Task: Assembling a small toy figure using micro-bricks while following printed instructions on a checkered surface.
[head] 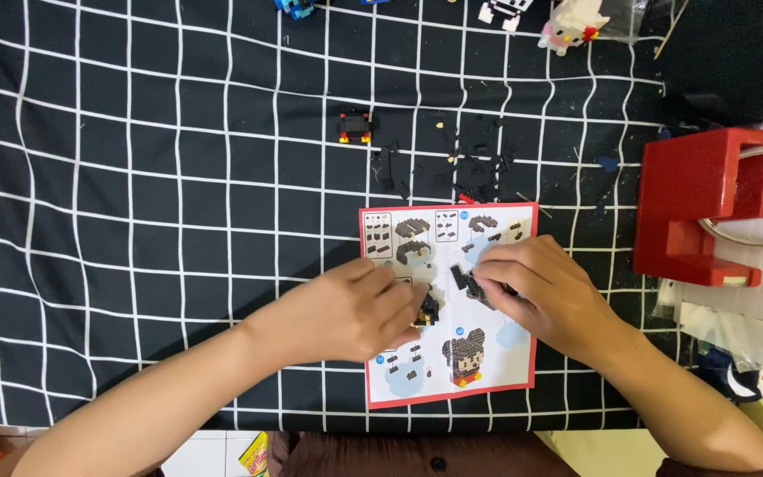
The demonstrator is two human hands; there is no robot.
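Note:
A red-bordered instruction sheet point(487, 375) with pictures of brick steps lies on the black cloth with white grid lines point(134, 221). My left hand point(359, 309) rests over the sheet's left side, its fingers closed on a small black brick assembly point(428, 309) that peeks out at the fingertips. My right hand point(545, 296) is over the sheet's right side and pinches a flat black brick piece point(463, 281) between thumb and fingers. The two pieces sit close together above the sheet's middle.
Loose black bricks point(470, 163) are scattered behind the sheet, with a small black, red and yellow sub-assembly point(354, 126) to their left. Finished brick figures point(567, 26) stand at the far edge. A red plastic stand point(695, 203) and plastic bags point(744, 327) lie at the right.

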